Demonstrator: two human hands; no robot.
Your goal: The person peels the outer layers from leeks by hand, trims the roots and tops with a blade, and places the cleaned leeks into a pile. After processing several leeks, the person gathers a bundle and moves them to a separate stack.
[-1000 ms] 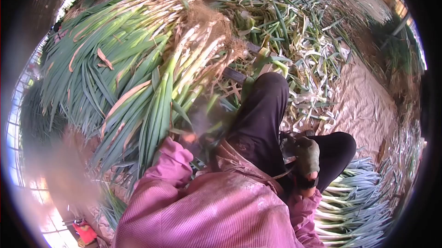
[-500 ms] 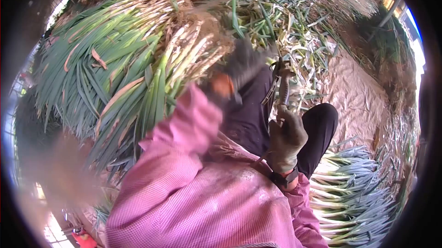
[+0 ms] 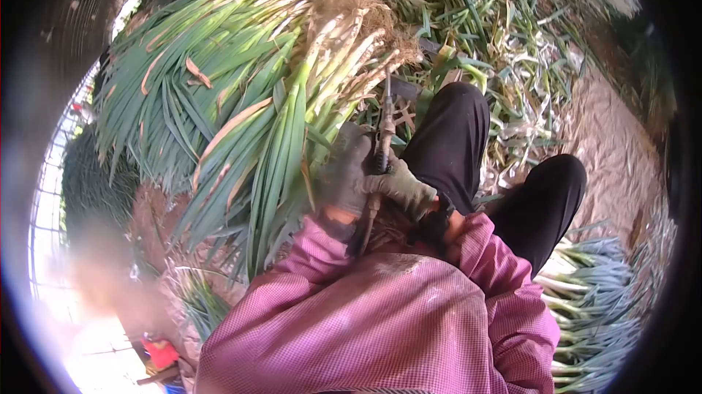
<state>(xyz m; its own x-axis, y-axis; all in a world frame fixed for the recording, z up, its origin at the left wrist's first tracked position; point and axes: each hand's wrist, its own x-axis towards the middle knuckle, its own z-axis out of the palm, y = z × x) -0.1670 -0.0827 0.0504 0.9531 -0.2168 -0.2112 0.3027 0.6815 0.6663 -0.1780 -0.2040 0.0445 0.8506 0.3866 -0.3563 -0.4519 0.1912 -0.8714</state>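
Note:
My right hand (image 3: 406, 188), in a dirty grey-green glove, is closed around a slim air blow gun (image 3: 385, 130) whose thin nozzle points away from me. A hose (image 3: 371, 222) runs from its lower end toward my lap. Close beside it on the left is my left hand (image 3: 342, 174), also gloved and blurred; its fingers are partly hidden behind the gun, so their grip does not show. Just beyond both hands lies a big heap of long green onions (image 3: 241, 94), roots toward the right and green leaves toward the left.
Loose leaves and peelings (image 3: 504, 65) cover the ground beyond my knees (image 3: 453, 130). At lower right lies a row of cleaned green onions (image 3: 585, 306). Brown sheeting (image 3: 614, 138) spreads on the right. A red object (image 3: 159, 352) sits at lower left.
My left hand has come back from over my knee toward my body. My right hand and the blow gun have moved left beside it. The view has shifted, and a long upright leaf has gone.

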